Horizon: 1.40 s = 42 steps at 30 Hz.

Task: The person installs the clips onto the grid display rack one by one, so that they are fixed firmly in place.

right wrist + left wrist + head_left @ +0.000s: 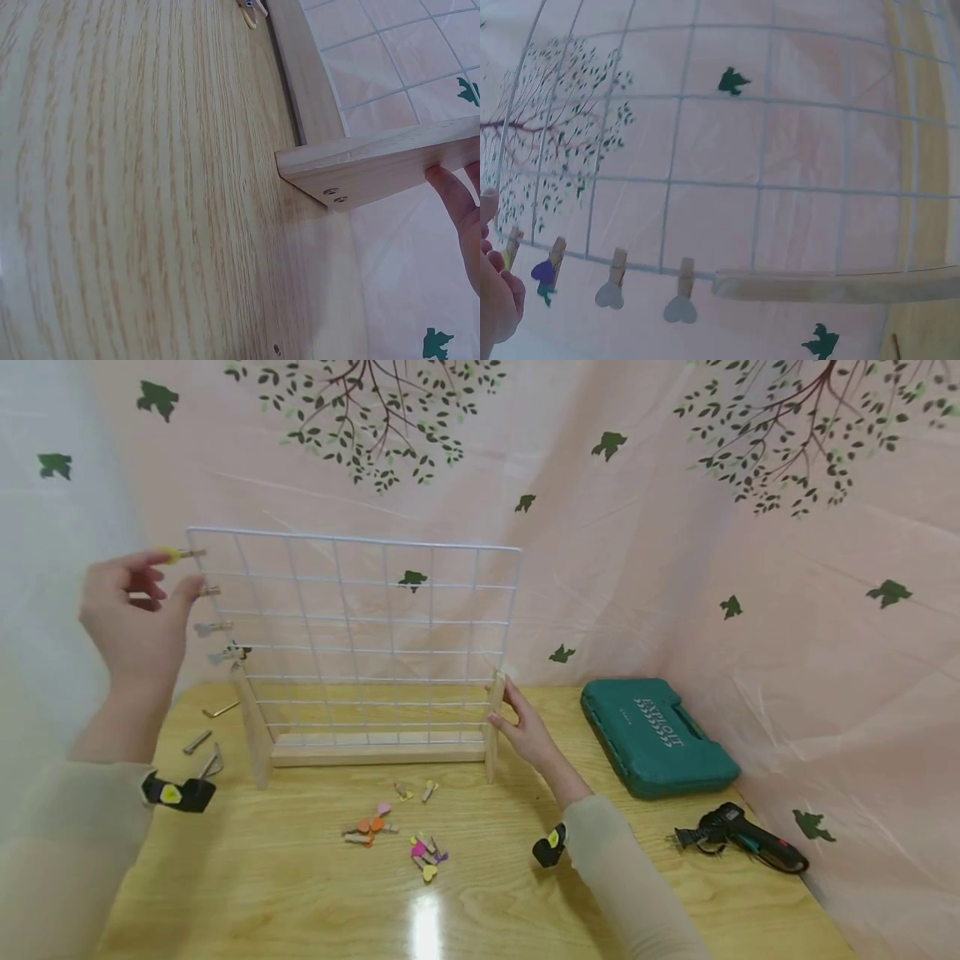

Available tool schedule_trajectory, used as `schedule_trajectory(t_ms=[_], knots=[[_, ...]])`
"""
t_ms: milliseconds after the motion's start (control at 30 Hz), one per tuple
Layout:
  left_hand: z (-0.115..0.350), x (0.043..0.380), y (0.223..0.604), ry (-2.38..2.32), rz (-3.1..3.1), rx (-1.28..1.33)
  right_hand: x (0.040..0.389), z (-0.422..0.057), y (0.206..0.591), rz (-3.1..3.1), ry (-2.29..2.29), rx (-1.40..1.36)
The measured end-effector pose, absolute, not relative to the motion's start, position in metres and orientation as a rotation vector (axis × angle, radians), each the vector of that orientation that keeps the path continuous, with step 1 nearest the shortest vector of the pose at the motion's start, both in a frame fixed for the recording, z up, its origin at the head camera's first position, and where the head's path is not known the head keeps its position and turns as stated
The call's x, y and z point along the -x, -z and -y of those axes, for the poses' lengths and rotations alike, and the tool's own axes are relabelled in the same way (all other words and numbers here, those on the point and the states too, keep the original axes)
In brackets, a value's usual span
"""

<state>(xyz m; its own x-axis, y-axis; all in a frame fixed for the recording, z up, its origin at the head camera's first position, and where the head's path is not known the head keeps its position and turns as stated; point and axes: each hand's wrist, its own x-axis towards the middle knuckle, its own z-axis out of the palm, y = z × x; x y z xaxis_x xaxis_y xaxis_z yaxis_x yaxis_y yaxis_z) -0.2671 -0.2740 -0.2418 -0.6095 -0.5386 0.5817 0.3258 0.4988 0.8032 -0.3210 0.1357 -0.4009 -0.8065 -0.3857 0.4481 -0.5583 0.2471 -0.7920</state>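
A white wire grid (pixel 337 581) stands upright in a wooden stand (pixel 378 753). Along its left edge sit several small wooden clothespins: a yellow one (pixel 191 553) at the top corner, then one with a purple heart (pixel 543 271) and two with grey hearts (pixel 609 295). My left hand (pixel 138 610) is at that edge, index fingertip at the yellow clothespin, thumb apart from it beside the purple one. On the other side, my right hand (pixel 528 735) grips the stand's right upright (pixel 382 161), fingers and thumb around the wood.
Loose clothespins with orange, pink and yellow hearts (pixel 371 824) lie in small groups before the stand. Metal tools and bolts (pixel 197 742) lie left of it. To the right are a green case (pixel 652 735) and a black power tool (pixel 742 839). A printed curtain (pixel 585 568) hangs behind.
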Motion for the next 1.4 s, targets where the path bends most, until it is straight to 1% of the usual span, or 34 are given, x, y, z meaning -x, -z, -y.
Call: schedule_trajectory(t_ms=[67, 133, 367, 467, 600, 767, 933, 1033, 1133, 1267, 1400], knots=[[0.264, 0.261, 0.258, 1.072, 1.988, -0.067, 0.32, -0.134, 0.4, 2.35, -1.601, -0.901], [0.254, 0.255, 0.279, 0.981, 2.126, 0.096, 0.32, -0.133, 0.4, 2.345, -1.593, -0.907], [0.224, 0.244, 0.373, 0.804, 2.547, 0.578, 0.321, -0.132, 0.4, 2.349, -1.603, -0.892], [0.212, 0.243, 0.406, 0.789, 2.67, 0.775, 0.322, -0.134, 0.401, 2.357, -1.609, -0.875], [0.202, 0.242, 0.438, 0.855, 2.843, 0.909, 0.322, -0.136, 0.403, 2.347, -1.618, -0.872], [0.2, 0.24, 0.461, 0.922, 2.931, 0.953, 0.324, -0.134, 0.405, 2.358, -1.593, -0.875], [0.203, 0.238, 0.464, 1.0, 2.892, 1.029, 0.324, -0.13, 0.404, 2.356, -1.577, -0.876], [0.203, 0.238, 0.46, 1.028, 2.912, 0.984, 0.323, -0.13, 0.403, 2.345, -1.591, -0.885], [0.206, 0.239, 0.447, 1.028, 2.878, 0.913, 0.323, -0.131, 0.403, 2.346, -1.599, -0.888], [0.213, 0.245, 0.41, 0.958, 2.745, 0.812, 0.322, -0.131, 0.402, 2.361, -1.605, -0.884], [0.224, 0.251, 0.353, 0.958, 2.644, 0.665, 0.322, -0.133, 0.403, 2.366, -1.617, -0.872]])
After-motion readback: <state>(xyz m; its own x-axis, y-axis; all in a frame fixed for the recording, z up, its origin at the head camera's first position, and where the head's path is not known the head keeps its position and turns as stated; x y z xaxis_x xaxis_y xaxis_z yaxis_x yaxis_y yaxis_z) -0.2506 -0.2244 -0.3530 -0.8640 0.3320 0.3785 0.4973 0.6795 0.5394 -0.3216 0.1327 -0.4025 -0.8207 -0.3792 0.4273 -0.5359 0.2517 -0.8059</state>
